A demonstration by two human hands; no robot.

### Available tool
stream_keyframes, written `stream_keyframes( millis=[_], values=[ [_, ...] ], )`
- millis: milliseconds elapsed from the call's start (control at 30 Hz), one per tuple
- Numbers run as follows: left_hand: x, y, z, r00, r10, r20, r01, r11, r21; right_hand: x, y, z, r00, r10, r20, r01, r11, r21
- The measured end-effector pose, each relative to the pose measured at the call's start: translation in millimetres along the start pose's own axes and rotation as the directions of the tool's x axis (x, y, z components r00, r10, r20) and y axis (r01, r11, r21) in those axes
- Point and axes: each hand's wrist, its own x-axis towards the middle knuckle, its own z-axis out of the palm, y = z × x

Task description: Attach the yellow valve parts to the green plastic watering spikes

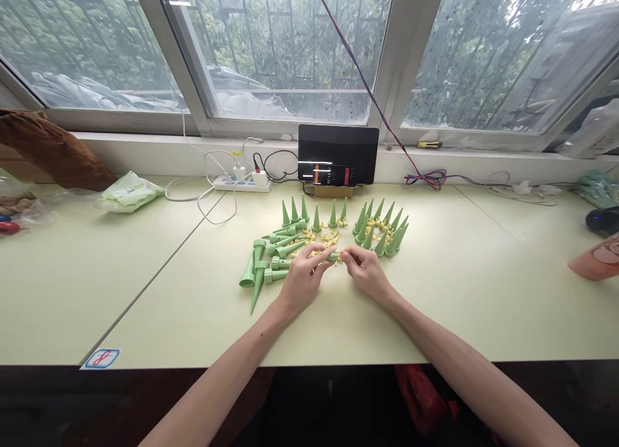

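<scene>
My left hand [305, 273] is closed on a green plastic watering spike [333, 257], held low over the table with much of it hidden by the fingers. At its right end my right hand [366, 270] is pinched; a bit of yellow shows at the fingertips, probably a small yellow valve piece, mostly covered. Beyond the hands, several loose yellow valve pieces [309, 237] lie scattered. Green spikes [284, 248] lie in a heap left of my left hand, a few with their wide caps toward me. Several upright spikes [316, 219] stand behind the yellow pieces.
A ring of upright green spikes [389, 246] surrounds more yellow pieces at the right. Behind stand a black tablet [338, 147] and a phone [333, 175] with a timer. A power strip [244, 183], a wipes packet [129, 193] and a pink cup [596, 258] lie farther out.
</scene>
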Motion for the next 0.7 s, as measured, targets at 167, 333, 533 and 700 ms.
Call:
stream_keyframes(
  millis=[167,333,533,700],
  values=[
    [5,10,0.1,0.986,-0.165,-0.007,0.163,0.979,-0.124,-1,-1,3,0.998,0.023,-0.066,-0.022,1.000,0.016],
    [10,18,-5.0,0.925,-0.379,-0.007,0.360,0.882,-0.305,-1,0,3,0.991,0.018,-0.129,-0.019,1.000,-0.009],
    [13,15,-4.6,0.837,-0.497,0.229,0.546,0.734,-0.404,-1,-3,4,0.995,-0.051,-0.084,0.045,0.997,-0.065],
    [15,21,-5.7,0.808,-0.507,0.301,0.589,0.685,-0.429,-2,-6,3,0.994,-0.098,-0.043,0.095,0.992,-0.083]
  ],
)
